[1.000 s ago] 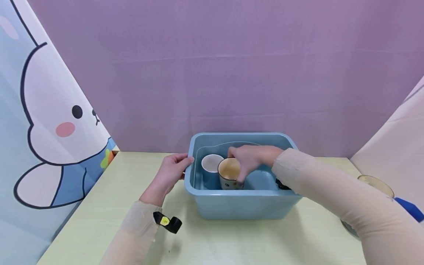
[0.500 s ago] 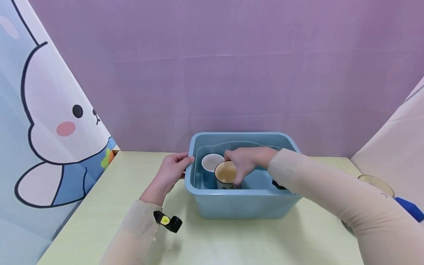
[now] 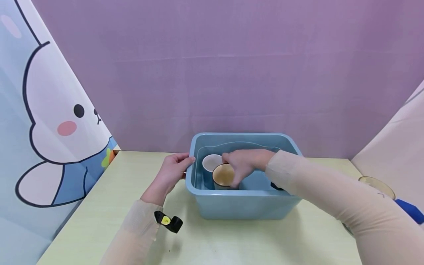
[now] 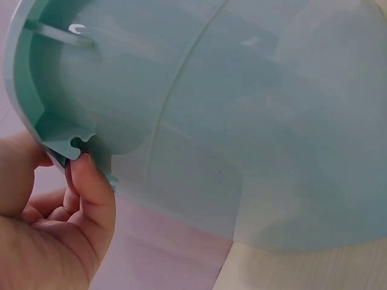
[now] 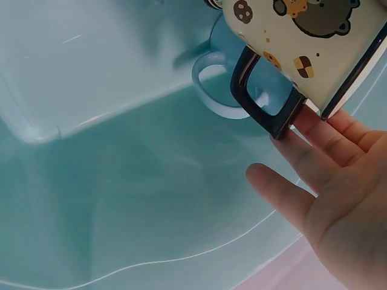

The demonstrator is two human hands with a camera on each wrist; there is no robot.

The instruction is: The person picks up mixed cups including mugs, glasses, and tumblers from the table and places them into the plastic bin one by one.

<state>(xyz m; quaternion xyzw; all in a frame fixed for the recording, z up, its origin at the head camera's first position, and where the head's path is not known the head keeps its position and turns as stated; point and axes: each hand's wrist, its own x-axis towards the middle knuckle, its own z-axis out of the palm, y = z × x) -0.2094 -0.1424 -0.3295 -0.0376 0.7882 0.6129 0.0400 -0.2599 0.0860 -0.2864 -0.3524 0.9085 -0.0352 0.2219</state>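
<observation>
A light blue plastic bin (image 3: 245, 208) stands on the table. My left hand (image 3: 170, 173) pinches its left rim; in the left wrist view, the thumb and fingers (image 4: 94, 190) close over that edge. Inside the bin, my right hand (image 3: 246, 162) grips a cream mug (image 3: 223, 176) with a dark rim and tan interior. The right wrist view shows the mug's bear print and black handle (image 5: 242, 90), with fingertips right at the handle. Beside it, at the bin's left end, stands a blue mug (image 3: 208, 175), white inside; its looped handle (image 5: 199, 75) shows behind the cream mug.
The pale wooden table (image 3: 238, 243) reaches back to a purple cloth (image 3: 232, 73). At the right, partly behind my right sleeve, are a clear vessel with a yellowish rim (image 3: 377, 187) and a blue object (image 3: 410, 211). A rabbit-printed cloth (image 3: 53, 110) hangs at the left.
My right hand has shifted left and slightly lower in the bin with the cream mug, bringing it closer to the front wall. The left hand has stayed on the rim.
</observation>
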